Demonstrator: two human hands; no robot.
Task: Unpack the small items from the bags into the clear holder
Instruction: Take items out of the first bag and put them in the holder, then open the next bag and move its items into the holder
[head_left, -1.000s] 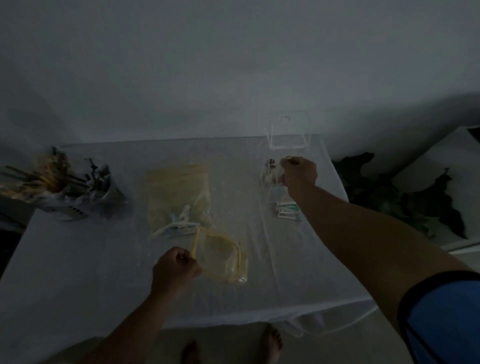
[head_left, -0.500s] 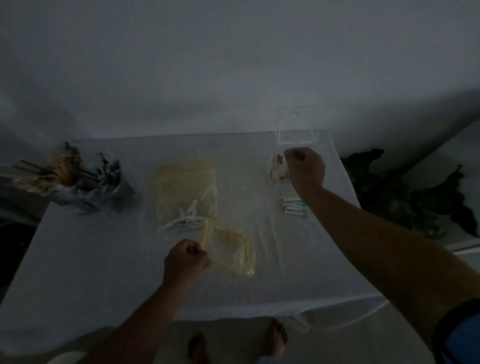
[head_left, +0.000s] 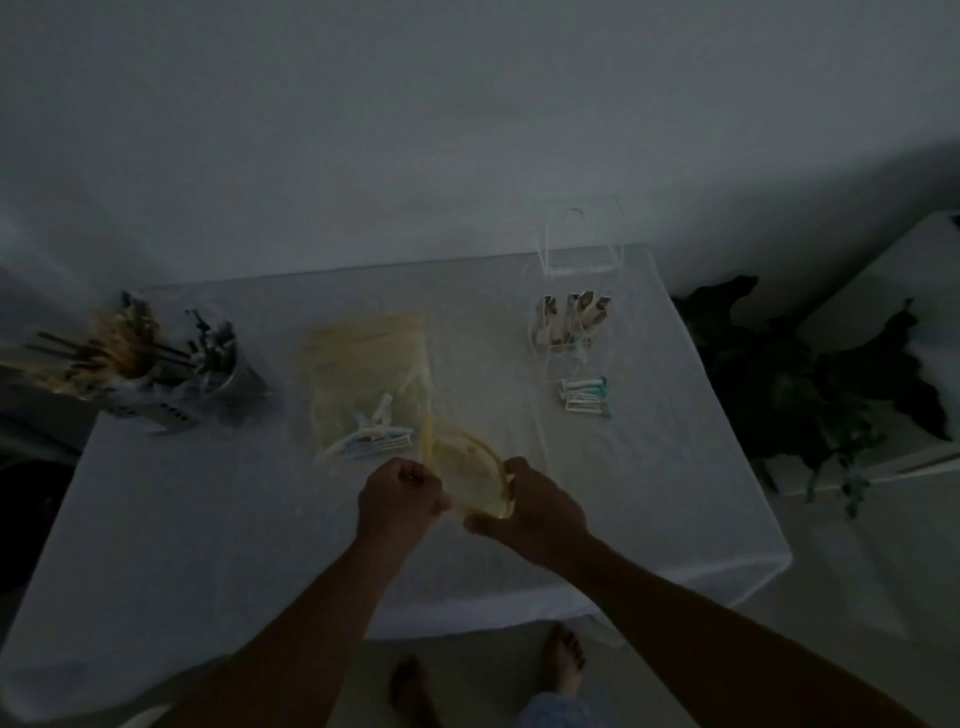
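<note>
At far left stands a caddy of utensils (head_left: 156, 364), which I do not need; beside it lies a yellowish bag (head_left: 363, 364) with small white packets (head_left: 374, 436) inside. My left hand (head_left: 397, 499) is clenched on one edge of a smaller yellowish bag (head_left: 470, 467) and my right hand (head_left: 530, 512) pinches the other, I think to spread its mouth. To the right the clear holder (head_left: 576, 312) waits with dark-topped sachets upright inside.

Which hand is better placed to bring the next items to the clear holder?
Probably the right hand: the clear holder stands on its side. Both hands grip the small yellow bag.
</note>
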